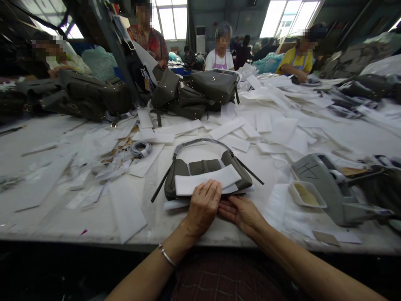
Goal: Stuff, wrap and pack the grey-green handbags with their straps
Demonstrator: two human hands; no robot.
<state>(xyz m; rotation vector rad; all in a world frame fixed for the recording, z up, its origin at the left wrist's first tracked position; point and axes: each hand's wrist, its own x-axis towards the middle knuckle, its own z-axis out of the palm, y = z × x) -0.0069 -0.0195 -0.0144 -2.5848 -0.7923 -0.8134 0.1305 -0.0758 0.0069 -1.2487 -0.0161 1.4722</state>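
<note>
A dark olive handbag (178,169) lies on the table in front of me, its wrapped handle (203,141) arched away from me. A white foam sheet (191,184) lies folded across its near side. My left hand (203,207) is closed over the near edge of this sheet, fingers together on top and thumb hidden. Palm turned up, my right hand (241,213) is at the bag's near edge. Its thumb is apart from the half-bent fingers, whose tips reach beside my left hand. Another white piece (177,205) sticks out beneath the bag.
A grey tape dispenser (326,188) and a plastic tub of yellowish material (307,194) stand at right. Foam strips (127,209) and a coil (140,149) lie at left. More bags (194,92) are piled behind, near a post (117,50). Several people work across the table.
</note>
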